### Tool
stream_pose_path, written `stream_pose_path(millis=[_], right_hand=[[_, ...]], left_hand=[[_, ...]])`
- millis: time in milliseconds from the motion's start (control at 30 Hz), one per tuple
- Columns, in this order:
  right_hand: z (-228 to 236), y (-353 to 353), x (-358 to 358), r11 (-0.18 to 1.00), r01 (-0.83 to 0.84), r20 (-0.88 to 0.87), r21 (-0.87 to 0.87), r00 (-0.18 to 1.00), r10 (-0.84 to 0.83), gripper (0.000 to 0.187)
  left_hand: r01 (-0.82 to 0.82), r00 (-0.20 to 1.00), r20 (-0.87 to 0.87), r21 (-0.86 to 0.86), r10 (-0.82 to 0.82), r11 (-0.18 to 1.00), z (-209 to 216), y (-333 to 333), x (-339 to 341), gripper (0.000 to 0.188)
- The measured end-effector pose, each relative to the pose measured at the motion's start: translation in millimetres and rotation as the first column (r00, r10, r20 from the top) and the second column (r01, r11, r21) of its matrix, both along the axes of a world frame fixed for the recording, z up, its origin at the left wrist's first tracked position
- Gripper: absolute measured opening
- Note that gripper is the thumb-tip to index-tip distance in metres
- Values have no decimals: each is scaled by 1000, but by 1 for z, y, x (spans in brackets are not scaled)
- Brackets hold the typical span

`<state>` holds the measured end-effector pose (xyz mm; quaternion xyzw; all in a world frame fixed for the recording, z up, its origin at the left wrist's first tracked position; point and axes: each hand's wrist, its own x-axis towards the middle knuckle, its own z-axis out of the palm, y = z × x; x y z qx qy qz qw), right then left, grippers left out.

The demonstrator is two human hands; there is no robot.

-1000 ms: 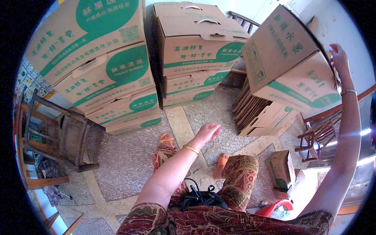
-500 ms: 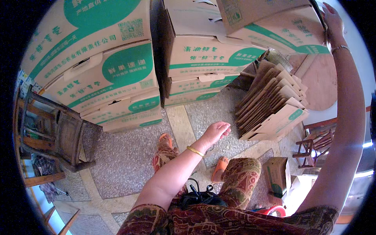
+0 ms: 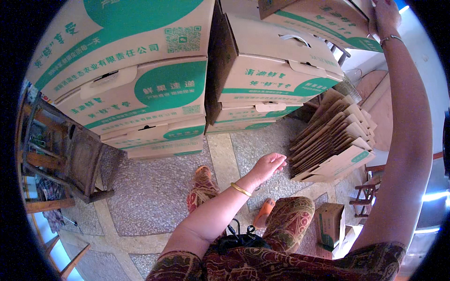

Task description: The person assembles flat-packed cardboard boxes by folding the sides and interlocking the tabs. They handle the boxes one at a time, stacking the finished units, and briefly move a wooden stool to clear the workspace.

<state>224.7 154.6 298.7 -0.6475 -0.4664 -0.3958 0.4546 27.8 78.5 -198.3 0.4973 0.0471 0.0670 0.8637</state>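
My right hand point(image 3: 388, 19) is raised at the top right, gripping the right side of a tan and green cardboard box point(image 3: 318, 23). Part of that box runs past the upper edge of the view, and my fingertips there are partly hidden. It overlaps the back of a stack of similar closed boxes, whose top box point(image 3: 269, 77) has a white carrying handle point(image 3: 295, 39). Over the floor in front of my legs hangs my left hand point(image 3: 269, 167), its fingers curled with nothing seen in them. Nearest to that hand is a row of flattened cartons point(image 3: 328, 140).
Another tall stack of cardboard boxes point(image 3: 171, 89) stands at the left. Beside it is a dark wooden chair point(image 3: 82, 161). A small wooden chair point(image 3: 365, 199) and a small carton point(image 3: 330, 225) are at the right. The speckled floor point(image 3: 150, 196) has pale strips.
The box at my right hand has shifted up and away, baring more of the top box with its handle. My left hand appears slightly farther right, its fingers still curled. The whole view has shifted.
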Motion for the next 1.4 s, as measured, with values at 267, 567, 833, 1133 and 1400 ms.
stream_pose_path(millis=[267,567,833,1133,1400], right_hand=[[0,32,20,951,305,156,-42,943,-295,33],[-5,92,50,895,427,373,-127,857,-356,26],[-20,96,25,990,47,-17,-136,999,-49,36],[-45,98,28,895,18,80,-446,997,20,41],[-75,111,66,828,343,686,-444,725,68,51]], left_hand=[[-15,1000,21,34,14,999,-2,9,7,33],[-30,999,40,-18,31,999,-11,19,19,35],[-79,996,42,59,77,995,-10,23,18,35],[-54,998,24,19,53,998,-13,22,22,34],[-71,997,23,-26,72,997,-15,14,22,35]])
